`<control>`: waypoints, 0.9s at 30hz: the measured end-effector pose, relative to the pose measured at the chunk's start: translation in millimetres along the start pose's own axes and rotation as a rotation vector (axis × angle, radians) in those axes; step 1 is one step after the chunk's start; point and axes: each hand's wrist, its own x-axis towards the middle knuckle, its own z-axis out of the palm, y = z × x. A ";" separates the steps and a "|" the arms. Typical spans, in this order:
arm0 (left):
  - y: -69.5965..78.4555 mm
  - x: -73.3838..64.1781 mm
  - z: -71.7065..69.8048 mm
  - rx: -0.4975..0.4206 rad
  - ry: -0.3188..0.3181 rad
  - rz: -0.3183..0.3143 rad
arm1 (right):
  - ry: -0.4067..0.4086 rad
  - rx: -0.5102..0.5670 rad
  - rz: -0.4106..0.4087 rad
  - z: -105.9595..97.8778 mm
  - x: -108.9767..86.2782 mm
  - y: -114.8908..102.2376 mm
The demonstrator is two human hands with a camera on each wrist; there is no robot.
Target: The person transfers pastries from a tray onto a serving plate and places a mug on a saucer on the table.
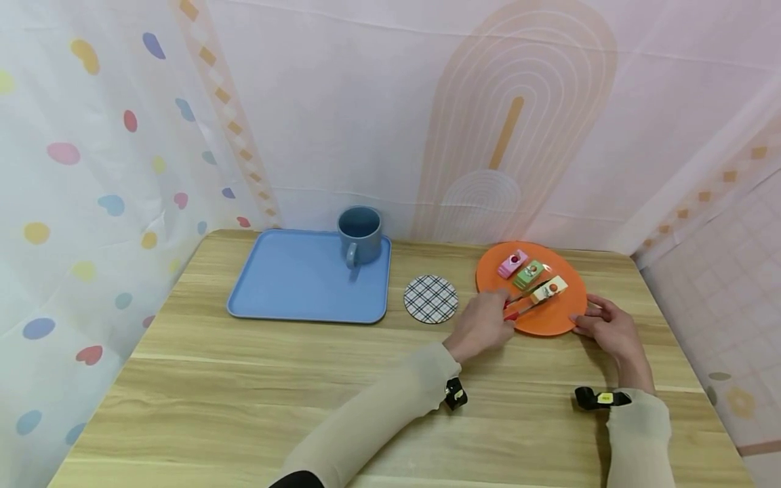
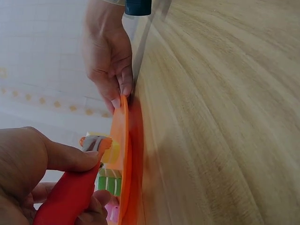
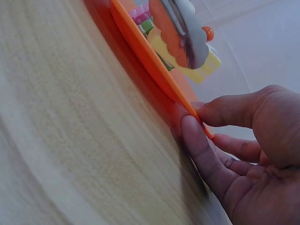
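My left hand [image 1: 481, 324] grips the red handles of a pair of small metal tongs [image 2: 70, 197]. Their scalloped tips [image 3: 185, 35] lie along the sides of a yellow toy cake slice [image 1: 549, 289] with an orange topping. That slice is over the right part of an orange plate [image 1: 546, 325]. Beside it on the plate are a green slice [image 1: 528, 274] and a pink slice [image 1: 512, 263]. At the plate's right edge, my right hand [image 1: 615, 333] pinches the rim between thumb and fingers, as the right wrist view shows.
Left of the plate lies a round checked coaster [image 1: 430, 299]. Further left is a blue tray [image 1: 305, 281], with a blue-grey mug [image 1: 361, 237] in its back right corner. A patterned cloth [image 1: 354, 102] hangs behind the wooden table [image 1: 244, 393].
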 end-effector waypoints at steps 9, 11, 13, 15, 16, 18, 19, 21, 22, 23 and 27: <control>0.5 3.8 4.0 -0.015 -0.008 -0.028 | -0.001 0.010 -0.004 -0.3 1.7 3.2; 0.4 4.4 4.8 -0.027 -0.008 -0.034 | -0.002 0.013 -0.007 -0.3 1.5 3.7; 0.9 5.0 5.6 -0.030 -0.008 -0.038 | -0.003 0.018 -0.010 -0.5 1.0 4.0; 1.7 5.4 6.2 -0.038 -0.014 -0.043 | -0.002 0.021 -0.012 -0.8 1.0 4.4; 2.3 5.6 6.6 -0.038 -0.017 -0.047 | -0.003 0.024 -0.012 -0.9 1.1 4.5; 3.6 6.3 7.3 -0.027 -0.020 -0.056 | -0.001 0.023 -0.010 -0.9 1.4 4.5; 4.3 6.6 7.6 -0.021 -0.021 -0.061 | 0.000 0.022 -0.009 -0.8 1.5 4.2; 5.3 7.4 8.2 -0.013 -0.019 -0.067 | 0.001 0.020 -0.006 -0.8 2.1 4.2; 5.7 7.8 8.4 -0.003 -0.015 -0.067 | 0.001 0.019 -0.006 -0.8 2.2 4.2; 5.9 8.2 8.7 0.004 -0.010 -0.066 | 0.001 0.016 -0.006 -1.0 2.3 4.3; 5.6 8.8 9.5 0.024 0.005 -0.053 | 0.001 0.021 -0.008 -1.4 2.3 4.5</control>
